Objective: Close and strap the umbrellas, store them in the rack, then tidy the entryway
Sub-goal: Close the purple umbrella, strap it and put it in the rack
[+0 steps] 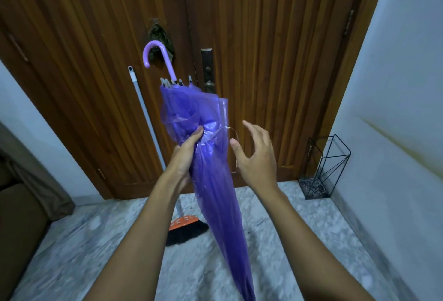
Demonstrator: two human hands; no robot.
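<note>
Umbrella [213, 188], purple and folded, is in mid-air before you. Your left hand [184, 159] grips its bunched canopy, fingers curled round. Your right hand [255, 157] hovers just right, fingers spread wide, holding nothing, beside the loose strap [227, 129]. Long axis steep: hooked handle [167, 63] far and up, tip near and down. Rack [312, 188] stands far right, floor [287, 216] open between.
</note>
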